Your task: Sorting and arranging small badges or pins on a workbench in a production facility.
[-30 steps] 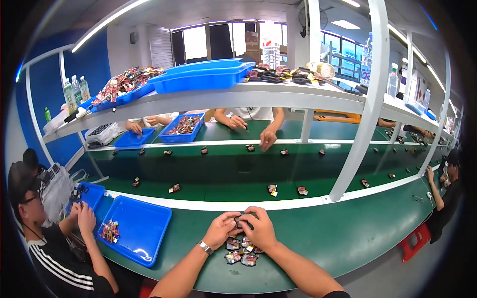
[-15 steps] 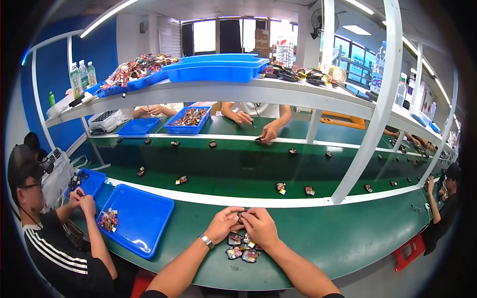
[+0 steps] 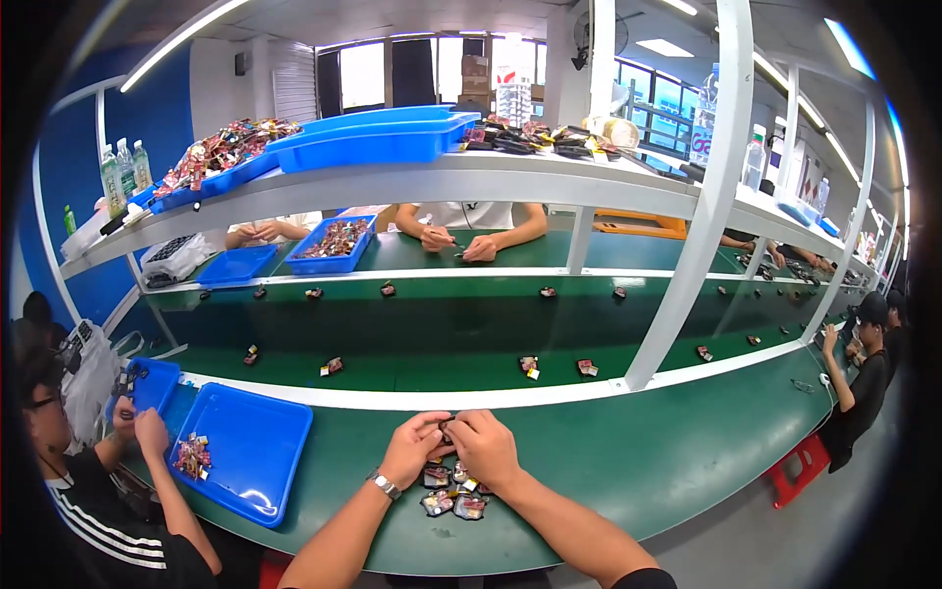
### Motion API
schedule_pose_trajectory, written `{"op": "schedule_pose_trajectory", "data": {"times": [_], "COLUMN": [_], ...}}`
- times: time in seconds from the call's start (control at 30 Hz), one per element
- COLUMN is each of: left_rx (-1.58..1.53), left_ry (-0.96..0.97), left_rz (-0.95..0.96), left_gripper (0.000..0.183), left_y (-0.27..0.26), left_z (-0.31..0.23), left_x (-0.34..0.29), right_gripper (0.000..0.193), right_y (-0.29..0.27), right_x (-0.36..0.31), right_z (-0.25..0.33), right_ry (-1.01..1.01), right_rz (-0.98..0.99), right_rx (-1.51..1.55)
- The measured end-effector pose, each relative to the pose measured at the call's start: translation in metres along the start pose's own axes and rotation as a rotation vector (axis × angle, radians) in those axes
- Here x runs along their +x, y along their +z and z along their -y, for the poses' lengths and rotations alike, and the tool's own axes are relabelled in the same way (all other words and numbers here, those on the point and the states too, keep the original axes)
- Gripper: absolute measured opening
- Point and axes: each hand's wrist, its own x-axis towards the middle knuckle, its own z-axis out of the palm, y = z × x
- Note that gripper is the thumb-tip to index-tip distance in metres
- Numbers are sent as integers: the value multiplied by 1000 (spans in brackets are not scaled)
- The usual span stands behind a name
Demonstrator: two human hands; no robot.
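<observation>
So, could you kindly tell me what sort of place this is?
Probably a factory workshop: small parts lie spaced along what looks like a green belt, a blue tray holds a pile of pieces, and several people work by hand alongside.

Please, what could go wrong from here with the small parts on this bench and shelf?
The small dark part is held between the left hand and right hand, so it might slip and drop. The loose parts lie close to both hands; a forearm could nudge them across the bench. The heaped parts on the shelf might slide off.
</observation>
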Motion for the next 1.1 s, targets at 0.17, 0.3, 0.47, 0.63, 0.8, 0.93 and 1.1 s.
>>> {"op": "schedule_pose_trajectory", "data": {"times": [0.17, 0.3, 0.47, 0.63, 0.8, 0.93, 1.1], "left_rx": [8, -1, -76, 24, 70, 63, 113], "left_ry": [62, 53, 153, 125, 127, 121, 112], "left_rz": [-26, -35, -171, -115, -114, -122, -77], "left_gripper": [32, 33, 40, 43, 35, 33, 31], "left_y": [-8, -12, -9, -15, -21, -20, -16], "left_z": [4, 2, -6, -2, -1, -3, -5], "left_x": [3, 5, 6, 11, 5, 7, 12], "right_gripper": [16, 24, 29, 37, 49, 54, 61], "right_y": [-4, 3, 29, 54, 44, -3, -9], "right_x": [3, 4, 25, 50, 55, 42, 22], "right_z": [7, 8, -27, -97, -97, -136, -172], "right_ry": [-22, 53, 109, 351, 309, 609, 840], "right_rz": [26, 136, 104, 161, 89, -46, 47], "right_rx": [17, 104, 122, 52, -163, -494, -511]}}
